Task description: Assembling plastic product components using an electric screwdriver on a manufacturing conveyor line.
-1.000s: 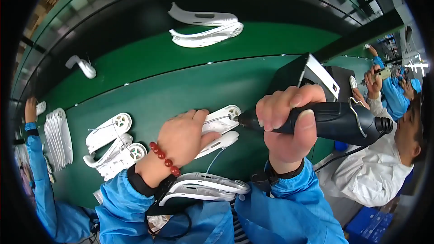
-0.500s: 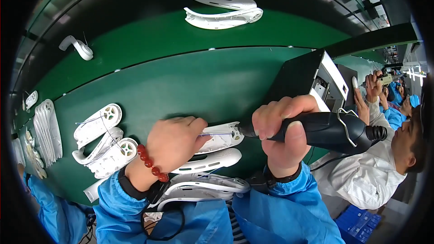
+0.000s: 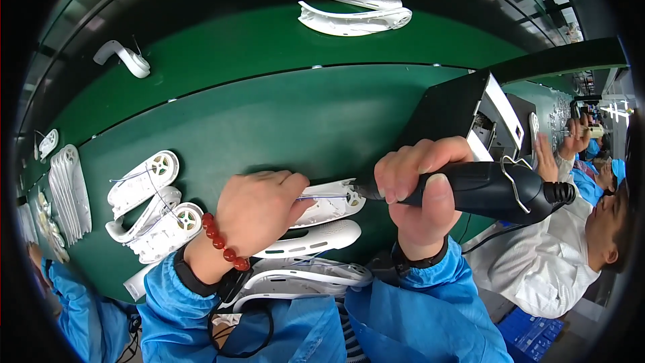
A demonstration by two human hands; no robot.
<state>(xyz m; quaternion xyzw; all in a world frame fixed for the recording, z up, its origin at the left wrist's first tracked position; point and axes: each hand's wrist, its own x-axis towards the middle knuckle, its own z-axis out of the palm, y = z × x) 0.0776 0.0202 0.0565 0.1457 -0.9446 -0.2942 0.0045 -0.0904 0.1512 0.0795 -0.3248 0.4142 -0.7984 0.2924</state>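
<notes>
**Driver tip at the shell's right end, left hand pinning it down**

The white plastic shell [image 3: 329, 203] lies on the green mat [image 3: 269, 121] just in front of the person, its long axis running roughly from 8 o'clock up to 2 o'clock, round end toward the right. The left hand [image 3: 259, 208] lies over its left half, fingers curled down and pressing it to the mat, a red bead bracelet [image 3: 222, 245] at the wrist. From that hand, the exposed end of the shell points toward 3 o'clock.

Right there comes the black electric screwdriver [image 3: 484, 191], lying nearly level, tip aimed at 9 o'clock and meeting the shell's round end. The right hand [image 3: 420, 195] is clenched round the tool's barrel, thumb across the front. So the right hand is the one working that end, while the left is the nearer one to the shell's body.

Below, at 6 o'clock from the shell, two more white shells [image 3: 309, 259] lie stacked near the mat's front edge, close against the blue sleeves. At 9 o'clock sit wheeled white parts [image 3: 151, 205], near but apart. A black box [image 3: 457, 111] stands at 1 o'clock, crowding the right hand's upper side. Toward 12 o'clock the mat stretches bare up to the far white pieces [image 3: 353, 7]. A co-worker in white [image 3: 557, 262] sits at far right.
</notes>
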